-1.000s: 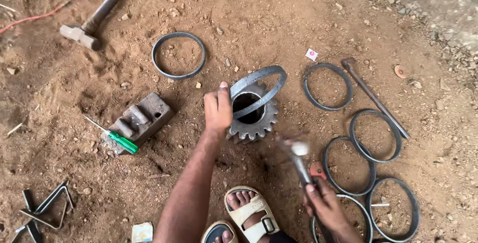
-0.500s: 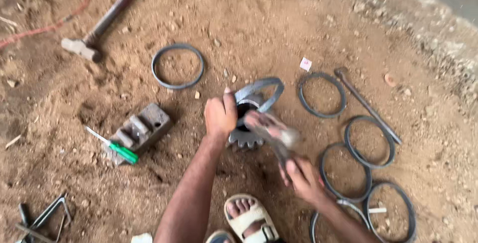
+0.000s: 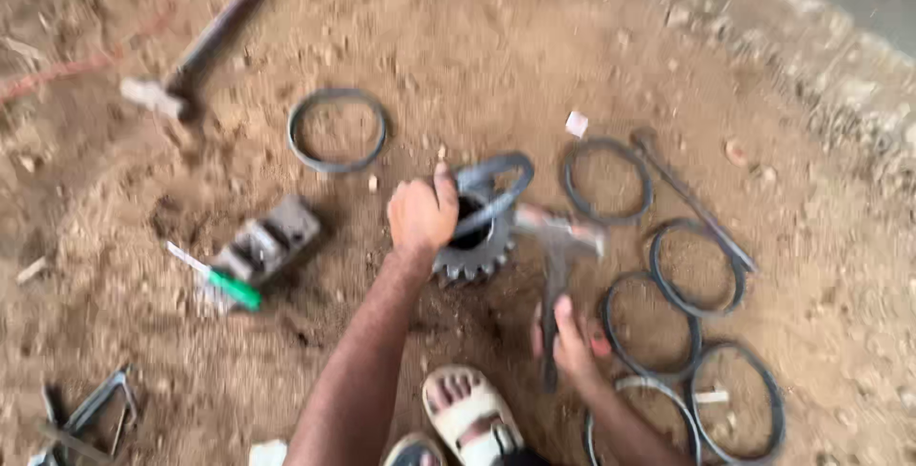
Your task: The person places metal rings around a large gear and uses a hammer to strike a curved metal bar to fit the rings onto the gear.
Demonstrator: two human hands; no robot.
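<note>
So the person's crouched over sandy dirt ground [image 3: 496,56], sandalled foot [image 3: 469,411] at the near edge. Left hand [image 3: 421,215] is curled over the far-left rim of a toothed gear [image 3: 474,254] sitting flat in the sand, thumb up, fingers closed onto a grey metal ring [image 3: 493,186] that's propped tilted on top of the gear. Right hand [image 3: 571,342] is wrapped shut around the handle of a small hammer [image 3: 555,275], head up just right of the gear and ring. It's pretty motion-blurred, so I can't say whether the hammer head is actually touching the ring or just beside it.

Around that: one loose ring [image 3: 337,129] lies far-left of the gear, another ring [image 3: 607,180] just right of it, and a cluster of more rings [image 3: 697,332] runs toward the near right, with a long metal rod [image 3: 692,201] lying diagonally past them. Left of the gear there's a small metal block [image 3: 267,242] with a green-handled screwdriver [image 3: 218,278] beside it. A big sledgehammer [image 3: 196,46] lies at the far left, well apart from everything.
</note>
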